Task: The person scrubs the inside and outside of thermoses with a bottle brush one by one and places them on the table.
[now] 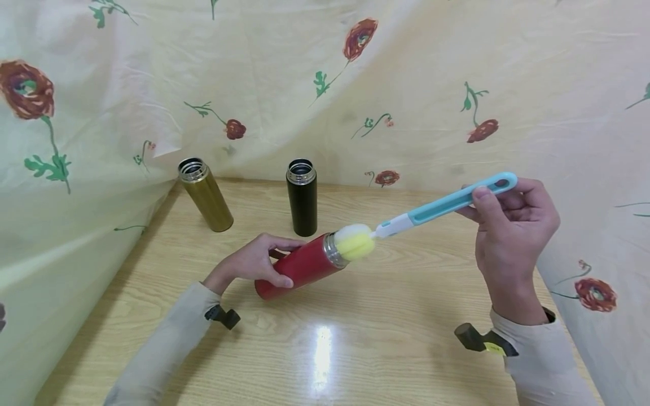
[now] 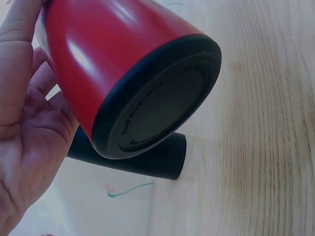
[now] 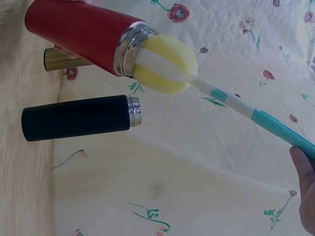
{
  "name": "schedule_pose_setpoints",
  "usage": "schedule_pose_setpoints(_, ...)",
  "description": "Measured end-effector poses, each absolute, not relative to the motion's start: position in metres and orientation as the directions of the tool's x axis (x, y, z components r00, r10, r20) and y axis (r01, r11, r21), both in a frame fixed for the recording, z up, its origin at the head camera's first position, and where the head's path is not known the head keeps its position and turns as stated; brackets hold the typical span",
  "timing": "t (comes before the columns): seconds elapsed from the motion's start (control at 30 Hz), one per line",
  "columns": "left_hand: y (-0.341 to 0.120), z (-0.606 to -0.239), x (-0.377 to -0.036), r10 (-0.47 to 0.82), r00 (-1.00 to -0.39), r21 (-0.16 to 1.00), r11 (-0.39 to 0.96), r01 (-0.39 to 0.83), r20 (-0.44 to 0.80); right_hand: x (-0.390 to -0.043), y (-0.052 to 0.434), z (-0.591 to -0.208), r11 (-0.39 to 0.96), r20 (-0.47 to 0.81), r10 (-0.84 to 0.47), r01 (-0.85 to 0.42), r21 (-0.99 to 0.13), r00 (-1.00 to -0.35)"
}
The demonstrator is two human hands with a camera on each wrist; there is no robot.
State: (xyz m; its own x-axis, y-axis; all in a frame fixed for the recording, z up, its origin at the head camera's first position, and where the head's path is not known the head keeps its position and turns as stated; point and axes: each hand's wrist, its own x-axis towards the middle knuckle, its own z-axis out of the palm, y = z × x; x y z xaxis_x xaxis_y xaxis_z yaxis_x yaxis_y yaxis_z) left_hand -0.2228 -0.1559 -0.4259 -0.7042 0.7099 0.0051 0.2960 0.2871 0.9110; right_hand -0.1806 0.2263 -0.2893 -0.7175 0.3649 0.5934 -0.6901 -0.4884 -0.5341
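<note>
The right hand [image 1: 513, 237] at 4 o'clock pinches the bottle brush [image 1: 447, 204]; the left hand [image 1: 256, 262] wraps the tilted red flask [image 1: 299, 268] mid-table. The sponge head [image 1: 355, 242] looks oversized, so forcing it could twist the flask loose.

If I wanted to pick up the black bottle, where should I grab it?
Probably round the middle of the black bottle, coming from the front. It stands upright with its mouth open, and its straight sides are clear; the gold bottle stands apart on its left.
</note>
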Motion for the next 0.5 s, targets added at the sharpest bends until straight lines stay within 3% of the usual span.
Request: schedule_pose_setpoints(0.5,-0.1609,-0.4291,-0.2197,0.695,-0.719,0.900,0.306,0.311,0.012,-0.1817,0.2356,-0.2887,-0.497,0.575,0.388,-0.689,-0.527,-0.720)
